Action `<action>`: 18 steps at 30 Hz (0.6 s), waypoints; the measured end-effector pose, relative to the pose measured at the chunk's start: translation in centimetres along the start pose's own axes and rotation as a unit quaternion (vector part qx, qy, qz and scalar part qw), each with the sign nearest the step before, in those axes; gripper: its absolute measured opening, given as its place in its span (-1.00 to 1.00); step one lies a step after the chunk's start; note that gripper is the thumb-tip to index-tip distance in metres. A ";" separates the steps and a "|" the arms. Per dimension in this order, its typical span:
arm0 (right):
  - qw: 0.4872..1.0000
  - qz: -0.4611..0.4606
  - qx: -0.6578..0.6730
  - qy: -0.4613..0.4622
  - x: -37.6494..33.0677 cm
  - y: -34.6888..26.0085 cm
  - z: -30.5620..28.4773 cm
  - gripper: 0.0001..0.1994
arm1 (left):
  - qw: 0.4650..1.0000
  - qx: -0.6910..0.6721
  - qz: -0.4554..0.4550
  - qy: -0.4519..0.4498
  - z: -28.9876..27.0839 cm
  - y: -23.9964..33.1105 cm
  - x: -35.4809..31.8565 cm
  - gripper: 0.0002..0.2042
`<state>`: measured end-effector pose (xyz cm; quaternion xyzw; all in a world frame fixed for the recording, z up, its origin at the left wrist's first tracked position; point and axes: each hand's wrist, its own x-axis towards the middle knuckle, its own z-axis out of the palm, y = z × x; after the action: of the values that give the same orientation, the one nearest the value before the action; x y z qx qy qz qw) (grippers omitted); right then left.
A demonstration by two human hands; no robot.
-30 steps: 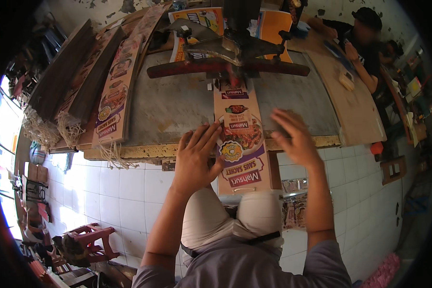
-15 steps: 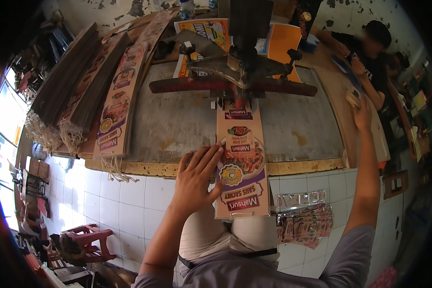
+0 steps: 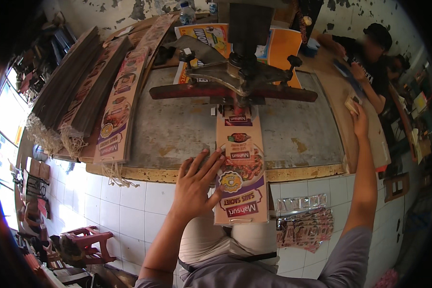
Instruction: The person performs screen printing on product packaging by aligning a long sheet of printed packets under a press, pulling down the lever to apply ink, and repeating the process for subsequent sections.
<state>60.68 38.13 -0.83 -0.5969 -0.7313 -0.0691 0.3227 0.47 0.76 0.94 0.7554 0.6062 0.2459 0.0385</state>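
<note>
A long printed cardboard strip [image 3: 240, 192], peach with a food picture, lies under the dark metal clamp press [image 3: 240, 79]. Its near end hangs past the table edge over my lap. My left hand [image 3: 193, 183] rests flat with fingers stretched, its fingertips at the strip's left edge. Out to the right, my right hand [image 3: 361, 122] is closed round a small tan block-like thing [image 3: 351, 105] with a dark patch, by the board on that side. What exactly the block is cannot be made out.
Stacks of similar strips [image 3: 115, 115] with white strings [image 3: 117, 175] lie at the left. Another person [image 3: 369, 62] works at the far right. Shiny printed packets [image 3: 306, 225] lie below the table, and a red stool [image 3: 89, 242] stands at lower left.
The view has tilted slightly, so the table sits a little lower. My left hand stays by the strip. My right hand still grips the tan block, which is turned a little.
</note>
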 end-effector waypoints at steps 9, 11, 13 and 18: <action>0.980 -0.046 0.183 -0.057 -13.1 -19.8 -6.5 -0.52 | 0.999 0.000 0.020 0.039 0.7 -0.6 -0.4 -0.32; 0.975 -0.093 0.196 -0.056 -16.5 -23.1 -7.3 -0.44 | 0.999 0.004 0.027 0.044 0.8 -0.7 -0.5 -0.32; 0.965 -0.146 0.207 -0.062 -18.8 -27.5 -8.3 -0.40 | 0.998 0.005 0.033 0.046 0.8 -0.8 -0.5 -0.32; 0.919 -0.218 0.302 -0.132 -20.9 -36.0 -8.6 -0.43 | 0.998 0.007 0.043 0.054 0.9 -0.7 -0.5 -0.32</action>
<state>32.68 6.65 4.53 -0.3009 -0.8652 0.1656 0.3654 0.11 0.70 -0.23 0.7666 0.5763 0.2831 -0.0097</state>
